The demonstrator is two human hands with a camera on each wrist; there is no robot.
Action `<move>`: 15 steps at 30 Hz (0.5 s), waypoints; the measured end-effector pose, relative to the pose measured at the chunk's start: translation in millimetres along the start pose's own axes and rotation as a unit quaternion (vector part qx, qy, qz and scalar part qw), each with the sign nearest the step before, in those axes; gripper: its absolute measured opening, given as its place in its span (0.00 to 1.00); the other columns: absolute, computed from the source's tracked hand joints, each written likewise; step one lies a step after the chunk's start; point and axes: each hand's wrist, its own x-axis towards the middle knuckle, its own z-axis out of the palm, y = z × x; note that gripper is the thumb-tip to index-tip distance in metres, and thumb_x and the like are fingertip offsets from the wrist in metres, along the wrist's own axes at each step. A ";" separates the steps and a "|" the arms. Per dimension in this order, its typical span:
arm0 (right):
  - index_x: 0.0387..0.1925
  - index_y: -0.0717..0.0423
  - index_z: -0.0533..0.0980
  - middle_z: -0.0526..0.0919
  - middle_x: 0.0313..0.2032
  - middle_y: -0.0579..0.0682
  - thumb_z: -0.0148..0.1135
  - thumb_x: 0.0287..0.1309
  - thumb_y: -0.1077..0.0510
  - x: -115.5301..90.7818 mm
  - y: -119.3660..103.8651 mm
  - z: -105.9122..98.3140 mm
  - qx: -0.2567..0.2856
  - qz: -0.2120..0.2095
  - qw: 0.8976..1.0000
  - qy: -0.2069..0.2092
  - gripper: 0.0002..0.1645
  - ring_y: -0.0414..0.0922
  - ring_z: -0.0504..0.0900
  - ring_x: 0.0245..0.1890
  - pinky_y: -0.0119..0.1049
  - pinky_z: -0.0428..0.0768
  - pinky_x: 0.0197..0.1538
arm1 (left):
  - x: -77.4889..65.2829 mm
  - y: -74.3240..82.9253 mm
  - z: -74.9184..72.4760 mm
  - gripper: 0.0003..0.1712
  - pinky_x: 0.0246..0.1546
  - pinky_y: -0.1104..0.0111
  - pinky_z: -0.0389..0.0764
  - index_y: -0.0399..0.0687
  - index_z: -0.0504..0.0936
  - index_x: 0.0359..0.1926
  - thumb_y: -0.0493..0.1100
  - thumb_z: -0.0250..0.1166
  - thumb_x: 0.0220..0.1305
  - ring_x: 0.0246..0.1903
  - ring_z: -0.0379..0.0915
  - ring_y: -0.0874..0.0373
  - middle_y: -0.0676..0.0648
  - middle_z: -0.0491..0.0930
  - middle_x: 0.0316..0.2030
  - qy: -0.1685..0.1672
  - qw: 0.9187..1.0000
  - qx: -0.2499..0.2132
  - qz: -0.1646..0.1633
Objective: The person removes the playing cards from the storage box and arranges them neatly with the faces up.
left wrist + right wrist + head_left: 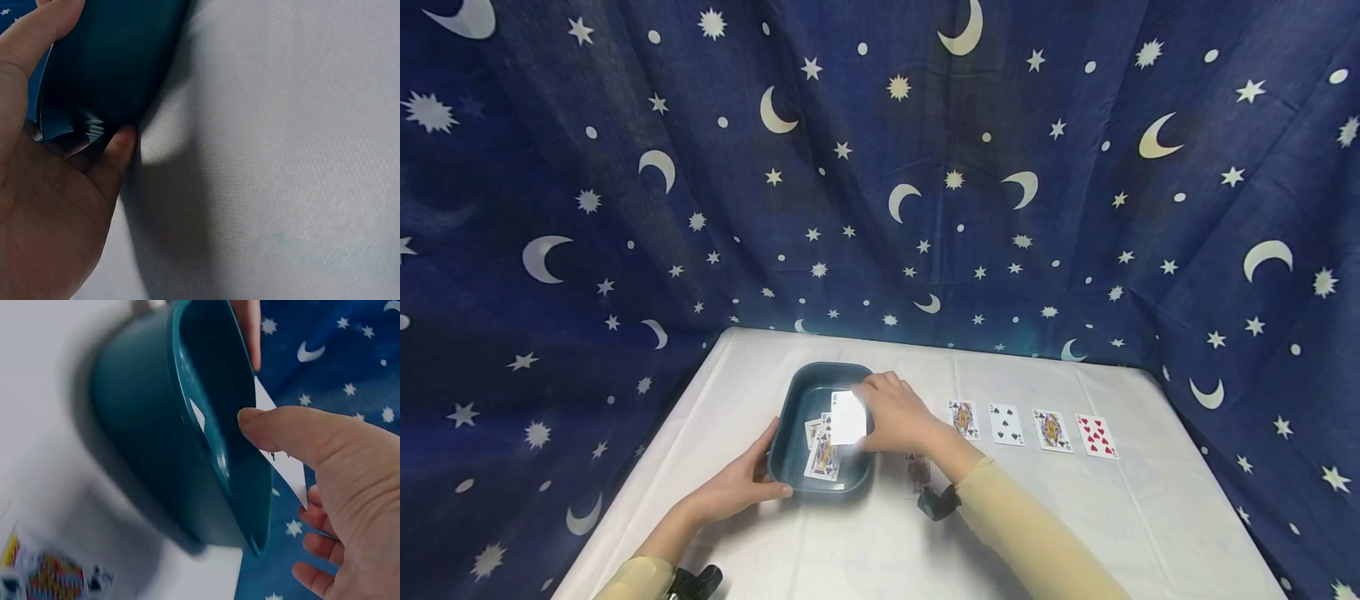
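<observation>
A teal plastic bin [784, 446] stands on the table with several playing cards [823, 461] lying face up inside, at least one a face card. My left hand [741, 483] grips the bin's near left corner, thumb and fingers around its wall; in the left wrist view one fingertip [128, 134] sits low by the base. Over the bin, my right hand [895, 412] pinches a playing card [847, 419], its face washed out by glare. The right wrist view shows the thumb [269, 425] on this card, level with the rim.
To the right lies a row of face-up cards: a face card [964, 419], a black spot card [1006, 424], another face card [1052, 431] and a red hearts card [1097, 436]. One more face card [917, 473] lies beneath my right forearm. A starry curtain [880, 208] hangs behind the table.
</observation>
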 end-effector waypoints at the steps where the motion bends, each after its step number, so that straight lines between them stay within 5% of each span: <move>1: 0.71 0.52 0.70 0.74 0.64 0.51 0.81 0.40 0.37 -3.7 3.6 -3.3 0.001 0.005 1.000 0.003 0.57 0.49 0.66 0.65 0.47 0.64 0.73 | 0.0 -0.3 0.1 0.68 0.66 0.54 0.72 0.57 0.36 0.83 0.46 0.78 0.59 0.71 0.59 0.33 0.33 0.40 0.80 -0.001 1.000 0.000 -0.001; 15: 0.68 0.57 0.73 0.75 0.63 0.52 0.84 0.38 0.39 -64.0 69.0 -26.6 -0.001 0.060 0.998 0.028 0.56 0.52 0.67 0.66 0.52 0.65 0.71 | 0.0 2.0 0.3 0.69 0.65 0.54 0.73 0.57 0.37 0.83 0.46 0.79 0.57 0.70 0.62 0.34 0.33 0.43 0.80 0.007 1.000 0.003 -0.003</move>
